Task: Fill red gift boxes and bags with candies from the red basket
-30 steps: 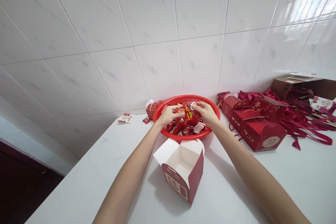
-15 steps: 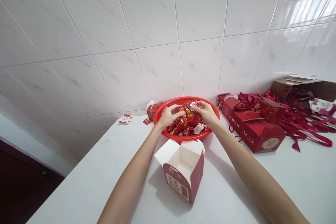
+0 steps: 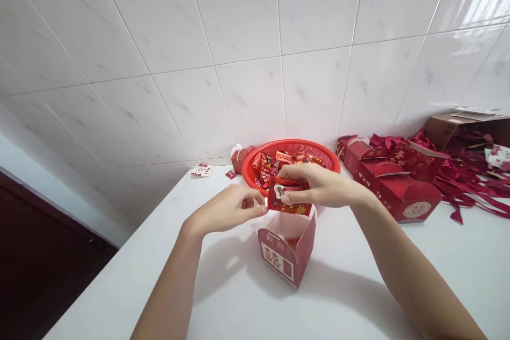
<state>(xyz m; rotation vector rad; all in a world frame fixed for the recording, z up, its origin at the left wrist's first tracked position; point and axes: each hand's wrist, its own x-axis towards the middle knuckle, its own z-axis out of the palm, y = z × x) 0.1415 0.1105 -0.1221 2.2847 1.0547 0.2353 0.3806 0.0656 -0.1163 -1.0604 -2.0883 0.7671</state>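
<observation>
My right hand (image 3: 314,186) pinches a red candy packet (image 3: 289,201) just above the open red and white box (image 3: 279,255). Something red shows inside that box. My left hand (image 3: 233,206) hovers at the box's upper left, its fingers curled and the thumb near the fingertips; whether anything small is between them is hidden. Behind both hands a red plastic basket (image 3: 333,156) holds many wrapped candies (image 3: 266,166).
Closed red boxes (image 3: 406,191) stand at the right beside dark red ribbons (image 3: 458,186) and a cardboard box (image 3: 442,127). A small red box (image 3: 239,158), a small packet (image 3: 231,175) and a printed card (image 3: 203,170) lie near the tiled wall.
Both hands have come back from the basket toward the open box, the right one bringing a red packet. Something red now shows in the box. The view has shifted slightly.
</observation>
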